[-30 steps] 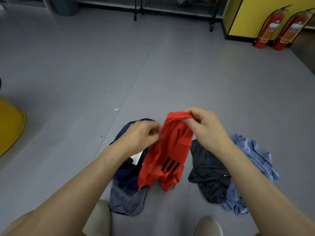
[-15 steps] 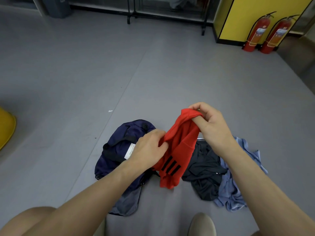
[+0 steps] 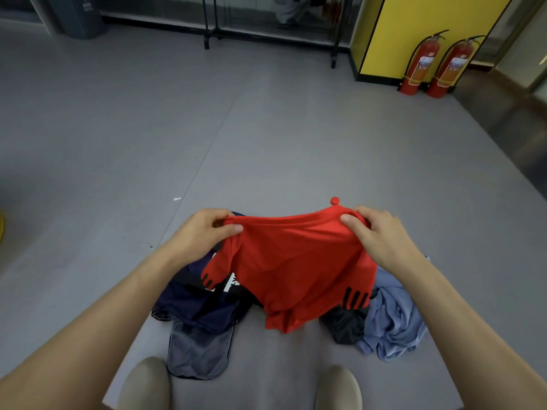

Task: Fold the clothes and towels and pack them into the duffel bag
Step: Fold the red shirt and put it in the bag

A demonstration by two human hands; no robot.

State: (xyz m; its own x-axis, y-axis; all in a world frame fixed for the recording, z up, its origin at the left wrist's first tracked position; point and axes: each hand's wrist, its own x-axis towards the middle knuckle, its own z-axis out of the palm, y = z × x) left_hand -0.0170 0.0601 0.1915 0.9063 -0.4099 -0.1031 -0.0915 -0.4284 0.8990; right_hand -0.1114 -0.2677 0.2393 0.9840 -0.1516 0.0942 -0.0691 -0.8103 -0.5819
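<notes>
I hold a red shirt point(image 3: 296, 264) with black sleeve stripes spread out in the air above the floor. My left hand point(image 3: 204, 232) pinches its upper left edge and my right hand point(image 3: 376, 235) grips its upper right edge. Under it on the floor lies the navy duffel bag point(image 3: 195, 303), limp, with a grey flap point(image 3: 198, 353) toward me; the shirt hides part of it. A black garment point(image 3: 346, 324) and a light blue garment point(image 3: 393, 318) lie crumpled to the right of the bag.
My two shoes point(image 3: 145, 386) point(image 3: 337, 389) show at the bottom edge. Two red fire extinguishers point(image 3: 420, 63) stand by a yellow panel point(image 3: 429, 28) at the far right. A black rack's legs point(image 3: 207, 25) and a grey bin point(image 3: 80, 16) stand at the back. Grey floor lies all around.
My hands have moved apart and pulled the bunched red shirt out wide; it now hangs flat between them. The view has tilted a little.
</notes>
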